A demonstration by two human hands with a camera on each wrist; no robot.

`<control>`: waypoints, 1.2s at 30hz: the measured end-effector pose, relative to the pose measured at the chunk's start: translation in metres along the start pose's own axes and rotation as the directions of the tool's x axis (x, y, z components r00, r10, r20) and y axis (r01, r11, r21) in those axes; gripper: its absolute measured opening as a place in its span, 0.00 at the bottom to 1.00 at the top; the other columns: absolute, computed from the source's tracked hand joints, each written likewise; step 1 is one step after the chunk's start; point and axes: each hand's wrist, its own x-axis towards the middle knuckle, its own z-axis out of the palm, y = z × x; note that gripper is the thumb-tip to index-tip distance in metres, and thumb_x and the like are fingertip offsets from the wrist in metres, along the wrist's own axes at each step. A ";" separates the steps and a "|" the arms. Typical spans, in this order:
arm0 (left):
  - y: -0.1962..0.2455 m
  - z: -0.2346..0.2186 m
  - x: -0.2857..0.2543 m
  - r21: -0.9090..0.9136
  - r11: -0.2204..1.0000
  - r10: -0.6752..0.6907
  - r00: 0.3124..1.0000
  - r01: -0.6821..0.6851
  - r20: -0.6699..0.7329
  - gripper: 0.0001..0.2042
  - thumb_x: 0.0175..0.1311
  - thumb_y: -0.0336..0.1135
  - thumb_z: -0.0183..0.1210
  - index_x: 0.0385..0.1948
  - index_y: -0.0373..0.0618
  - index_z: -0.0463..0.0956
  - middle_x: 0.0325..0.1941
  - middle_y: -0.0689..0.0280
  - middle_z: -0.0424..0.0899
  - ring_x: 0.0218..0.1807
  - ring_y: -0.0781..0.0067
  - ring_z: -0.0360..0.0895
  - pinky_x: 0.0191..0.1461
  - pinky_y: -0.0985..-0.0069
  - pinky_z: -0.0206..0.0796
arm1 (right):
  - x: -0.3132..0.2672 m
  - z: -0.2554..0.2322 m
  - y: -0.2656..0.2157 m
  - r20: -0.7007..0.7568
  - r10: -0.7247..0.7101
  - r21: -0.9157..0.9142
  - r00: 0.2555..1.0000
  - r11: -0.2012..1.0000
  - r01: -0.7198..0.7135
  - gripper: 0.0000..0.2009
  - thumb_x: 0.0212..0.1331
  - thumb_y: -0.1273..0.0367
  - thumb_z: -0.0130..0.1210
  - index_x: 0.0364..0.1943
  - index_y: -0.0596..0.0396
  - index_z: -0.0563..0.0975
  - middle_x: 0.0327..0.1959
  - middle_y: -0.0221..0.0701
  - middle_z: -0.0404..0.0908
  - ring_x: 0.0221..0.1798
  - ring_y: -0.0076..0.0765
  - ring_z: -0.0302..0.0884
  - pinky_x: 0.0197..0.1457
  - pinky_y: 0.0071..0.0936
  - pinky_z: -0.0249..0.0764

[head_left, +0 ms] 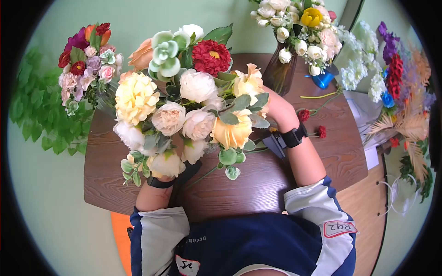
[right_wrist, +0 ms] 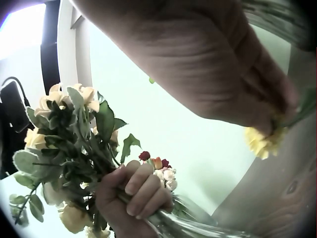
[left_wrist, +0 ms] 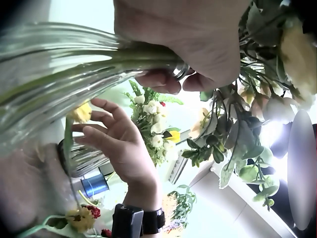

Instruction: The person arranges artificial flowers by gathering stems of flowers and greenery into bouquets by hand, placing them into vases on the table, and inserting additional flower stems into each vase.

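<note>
My left hand (left_wrist: 188, 44) is curled round the neck of a ribbed clear glass vase (left_wrist: 44, 84), and the right wrist view shows the same grip. Out of the vase's mouth spreads a large bouquet (head_left: 198, 87) of cream, peach and red artificial flowers with green leaves. In the head view these blooms hide the left hand and most of the vase. To the right of the bouquet, my right hand (head_left: 280, 110) is partly hidden by petals. Its fingertips pinch a small yellow flower (right_wrist: 265, 142) just under the bloom, low beside the vase.
A dark glass vase (head_left: 278, 76) of white flowers stands at the table's back. Near it are a blue ribbon spool (head_left: 323, 79) and small red flowers (head_left: 304, 115) on stems. Another mixed bouquet (head_left: 87, 69) stands at the left, and more flowers (head_left: 396, 78) at the right.
</note>
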 end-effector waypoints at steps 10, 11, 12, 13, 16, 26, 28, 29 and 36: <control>0.005 -0.006 -0.007 0.032 0.999 -0.012 1.000 0.012 -0.022 0.06 0.60 0.34 0.55 0.34 0.42 0.72 0.29 0.69 0.74 0.30 0.76 0.70 0.33 0.77 0.64 | 0.010 0.026 0.064 0.277 0.294 -0.502 0.915 0.856 -0.123 0.15 0.41 0.68 0.64 0.30 0.67 0.79 0.36 0.49 0.79 0.41 0.50 0.79 0.43 0.37 0.76; 0.005 -0.007 -0.007 0.035 0.999 -0.012 1.000 0.013 -0.024 0.06 0.60 0.34 0.55 0.34 0.42 0.72 0.29 0.69 0.74 0.30 0.76 0.70 0.33 0.77 0.64 | 0.013 0.036 0.074 0.262 0.271 -0.473 0.926 0.873 -0.122 0.13 0.41 0.71 0.61 0.31 0.68 0.79 0.36 0.49 0.79 0.41 0.50 0.79 0.42 0.37 0.76; 0.006 -0.008 -0.008 0.038 0.999 -0.013 1.000 0.014 -0.026 0.06 0.60 0.34 0.55 0.34 0.42 0.72 0.29 0.69 0.74 0.30 0.76 0.70 0.33 0.77 0.64 | 0.015 0.039 0.067 0.247 0.249 -0.444 0.936 0.888 -0.119 0.12 0.42 0.74 0.58 0.32 0.68 0.78 0.36 0.49 0.79 0.41 0.50 0.79 0.41 0.37 0.76; 0.007 -0.009 -0.009 0.042 0.999 -0.014 0.999 0.015 -0.030 0.06 0.60 0.34 0.55 0.34 0.42 0.72 0.29 0.69 0.74 0.30 0.76 0.70 0.33 0.77 0.64 | 0.015 0.036 0.061 0.318 0.281 -0.425 0.906 0.896 -0.129 0.10 0.41 0.77 0.52 0.29 0.71 0.77 0.35 0.51 0.79 0.39 0.52 0.79 0.39 0.37 0.75; 0.011 -0.013 -0.013 0.055 0.998 -0.011 0.999 0.014 -0.043 0.06 0.60 0.34 0.56 0.34 0.42 0.72 0.29 0.69 0.74 0.30 0.76 0.70 0.33 0.77 0.64 | 0.014 0.027 0.033 0.423 0.414 -0.438 0.806 0.872 -0.218 0.10 0.42 0.75 0.54 0.29 0.68 0.76 0.33 0.49 0.79 0.38 0.53 0.78 0.38 0.38 0.74; 0.016 -0.021 -0.019 0.072 0.997 0.019 0.997 -0.013 -0.075 0.07 0.60 0.34 0.56 0.34 0.42 0.73 0.29 0.69 0.74 0.30 0.76 0.71 0.34 0.77 0.64 | -0.009 -0.016 -0.031 -0.574 -0.117 0.339 0.811 0.867 0.365 0.06 0.56 0.75 0.50 0.27 0.55 0.65 0.20 0.18 0.64 0.20 0.09 0.55 0.22 0.12 0.54; 0.014 -0.019 -0.017 0.069 0.997 0.024 0.997 -0.018 -0.076 0.07 0.60 0.34 0.56 0.34 0.42 0.73 0.29 0.69 0.74 0.30 0.76 0.71 0.34 0.77 0.64 | -0.027 -0.029 -0.053 -0.723 -0.157 0.309 0.673 0.798 0.518 0.03 0.61 0.76 0.46 0.31 0.56 0.66 0.22 0.23 0.69 0.18 0.11 0.60 0.20 0.10 0.57; 0.013 -0.018 -0.015 0.069 0.997 0.026 0.997 -0.020 -0.074 0.07 0.60 0.34 0.56 0.34 0.42 0.73 0.29 0.69 0.74 0.30 0.76 0.71 0.34 0.77 0.64 | -0.030 -0.033 -0.059 -0.797 -0.176 0.305 0.577 0.708 0.637 0.01 0.62 0.76 0.44 0.35 0.57 0.66 0.23 0.27 0.72 0.17 0.14 0.63 0.19 0.10 0.59; 0.017 -0.016 -0.005 0.092 0.996 0.024 0.998 -0.018 -0.060 0.07 0.60 0.34 0.56 0.34 0.42 0.73 0.30 0.69 0.74 0.31 0.76 0.71 0.34 0.77 0.64 | -0.057 -0.059 -0.074 -0.858 -0.349 0.083 0.376 0.630 0.772 0.02 0.62 0.76 0.43 0.34 0.60 0.66 0.22 0.36 0.73 0.16 0.20 0.65 0.19 0.13 0.62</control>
